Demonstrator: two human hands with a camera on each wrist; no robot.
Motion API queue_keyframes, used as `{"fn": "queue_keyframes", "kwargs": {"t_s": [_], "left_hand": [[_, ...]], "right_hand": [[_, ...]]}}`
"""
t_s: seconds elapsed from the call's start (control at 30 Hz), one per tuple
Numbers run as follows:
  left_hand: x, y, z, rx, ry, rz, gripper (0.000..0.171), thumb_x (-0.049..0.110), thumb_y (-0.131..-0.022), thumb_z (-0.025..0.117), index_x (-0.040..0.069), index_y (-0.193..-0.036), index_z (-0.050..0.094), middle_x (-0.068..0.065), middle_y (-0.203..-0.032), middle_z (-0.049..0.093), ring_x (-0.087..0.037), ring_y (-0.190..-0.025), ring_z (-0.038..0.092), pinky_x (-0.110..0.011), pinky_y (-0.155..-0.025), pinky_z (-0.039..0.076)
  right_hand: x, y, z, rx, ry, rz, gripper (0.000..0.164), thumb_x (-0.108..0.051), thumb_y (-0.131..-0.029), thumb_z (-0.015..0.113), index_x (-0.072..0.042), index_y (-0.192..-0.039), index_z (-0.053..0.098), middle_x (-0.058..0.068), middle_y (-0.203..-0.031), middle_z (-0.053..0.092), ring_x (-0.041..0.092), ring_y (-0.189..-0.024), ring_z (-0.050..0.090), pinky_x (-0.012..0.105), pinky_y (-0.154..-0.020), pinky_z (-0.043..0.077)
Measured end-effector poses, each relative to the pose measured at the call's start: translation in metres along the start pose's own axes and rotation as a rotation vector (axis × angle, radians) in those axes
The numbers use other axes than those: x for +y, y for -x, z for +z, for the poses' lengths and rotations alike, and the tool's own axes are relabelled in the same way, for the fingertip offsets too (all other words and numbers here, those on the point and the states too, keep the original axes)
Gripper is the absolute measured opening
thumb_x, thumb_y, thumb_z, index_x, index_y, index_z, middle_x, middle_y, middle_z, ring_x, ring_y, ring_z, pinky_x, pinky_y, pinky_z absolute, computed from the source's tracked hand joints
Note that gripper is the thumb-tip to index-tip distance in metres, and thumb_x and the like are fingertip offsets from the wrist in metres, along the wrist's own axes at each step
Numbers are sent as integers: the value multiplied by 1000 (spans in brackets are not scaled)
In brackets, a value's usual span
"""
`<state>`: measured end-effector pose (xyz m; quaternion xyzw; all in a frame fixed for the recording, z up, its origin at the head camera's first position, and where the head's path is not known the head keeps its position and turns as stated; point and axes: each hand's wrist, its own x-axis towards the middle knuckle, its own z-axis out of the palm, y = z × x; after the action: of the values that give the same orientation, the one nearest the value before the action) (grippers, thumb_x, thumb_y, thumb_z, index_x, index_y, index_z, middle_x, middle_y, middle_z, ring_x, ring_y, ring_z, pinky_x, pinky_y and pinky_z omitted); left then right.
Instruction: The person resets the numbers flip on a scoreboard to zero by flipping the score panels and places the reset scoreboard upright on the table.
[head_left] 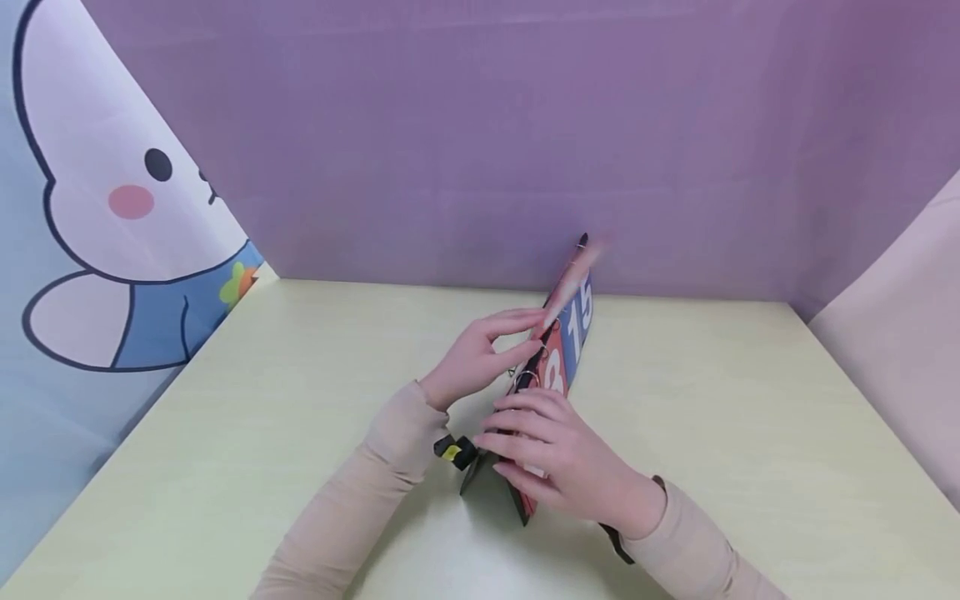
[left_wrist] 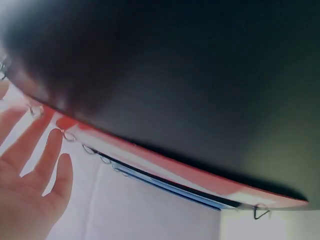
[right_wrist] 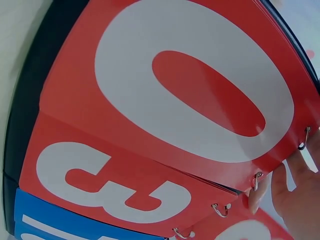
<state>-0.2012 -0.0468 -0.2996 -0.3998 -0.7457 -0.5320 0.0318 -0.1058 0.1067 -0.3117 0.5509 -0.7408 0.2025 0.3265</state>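
Observation:
A flip scoreboard [head_left: 553, 354] with red and blue number cards stands tent-like on the table, its ridge running away from me. My left hand [head_left: 476, 358] is at the ridge near its middle, fingers stretched out. In the left wrist view those spread fingers [left_wrist: 62, 182] lie beside the metal rings, under the dark backing [left_wrist: 175, 75]. Beyond them a pinkish streak blurs along the ridge. My right hand [head_left: 562, 454] grips the near end, fingers curved over the top. The right wrist view shows a red 0 card [right_wrist: 70, 90], a red 3 card [right_wrist: 45, 135] and part of a blue card [right_wrist: 55, 225].
The scoreboard rests on a pale green table [head_left: 720, 400]. A purple backdrop [head_left: 450, 142] rises behind it, close to the scoreboard's far end. At left hangs a cloth with a cartoon figure [head_left: 90, 208]. A small black and yellow device [head_left: 453, 452] sits by my left wrist.

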Motion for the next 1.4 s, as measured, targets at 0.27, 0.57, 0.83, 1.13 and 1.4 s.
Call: {"fn": "queue_keyframes", "kwargs": {"t_s": [0.27,0.57,0.83,1.13,1.4], "left_hand": [[6,-8,2,-96,-173,95,29,13,-91,62,8,-119,67,-5,-128,61,-16,-123,49,-34,-105,39],[10,-15,-3,-196,-392,190,29,6,-91,47,8,-107,71,-3,-120,65,-18,-121,46,-37,-109,31],[15,-19,-6,-223,-515,239,27,5,-90,41,11,-89,68,2,-103,68,-18,-120,47,-40,-110,27],[-2,-13,-11,-51,-80,2,31,10,-98,42,5,-124,60,-8,-130,57,-20,-127,47,-37,-109,34],[-50,9,-14,99,461,-379,39,11,-100,37,-5,-136,41,-26,-141,41,-39,-132,39,-45,-107,38]], "right_hand": [[0,-1,-3,-36,15,11,23,-17,-87,66,-11,-110,68,-1,-108,67,20,-108,56,37,-99,41],[1,-4,-4,-38,11,6,21,-19,-91,62,-11,-109,68,0,-108,67,20,-108,56,35,-100,40],[0,-6,-3,-2,-1,-21,24,-21,-98,49,-11,-109,68,-1,-107,67,22,-105,57,34,-100,39],[0,-8,-4,7,-6,-29,21,-20,-96,54,-12,-109,67,0,-106,66,22,-108,55,38,-100,40],[0,-7,-6,-18,-9,-8,25,-15,-86,67,-12,-110,67,1,-107,66,21,-109,55,37,-100,39]]}}
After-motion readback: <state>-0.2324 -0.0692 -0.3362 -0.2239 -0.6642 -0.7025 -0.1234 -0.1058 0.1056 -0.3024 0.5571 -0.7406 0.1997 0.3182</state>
